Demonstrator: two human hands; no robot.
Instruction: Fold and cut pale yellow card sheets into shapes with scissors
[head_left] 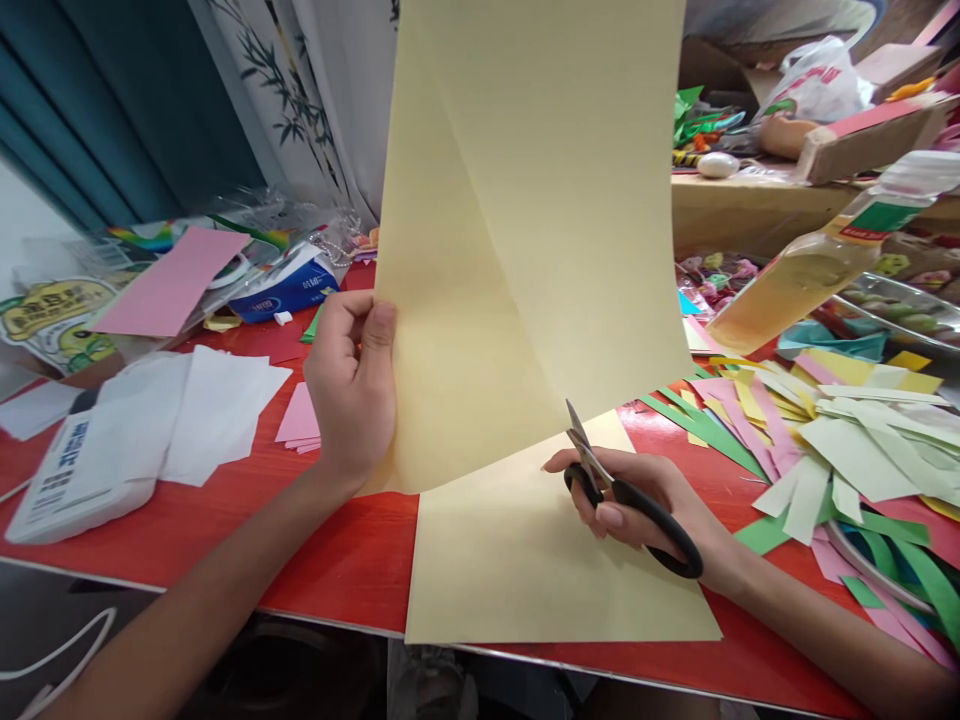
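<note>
A large pale-yellow sheet of paper (525,220) is held upright over the table, with a diagonal crease running down to its lower edge. My left hand (351,385) grips its left edge between thumb and curled fingers. Black-handled scissors (667,530) are in my right hand (652,495), their blades pointing up, slightly apart, at the bottom edge of the sheet by the crease. Whether the blades touch the paper I cannot tell. Beneath them, another pale-yellow sheet (510,570) lies flat on the red table (337,540).
Cut strips of coloured paper (847,430) pile up at the right, near a leaning bottle of amber liquid (802,270). White tissues (202,420), a pink sheet (176,280) and a blue packet (289,285) lie at the left. The table's front edge runs close to my forearms.
</note>
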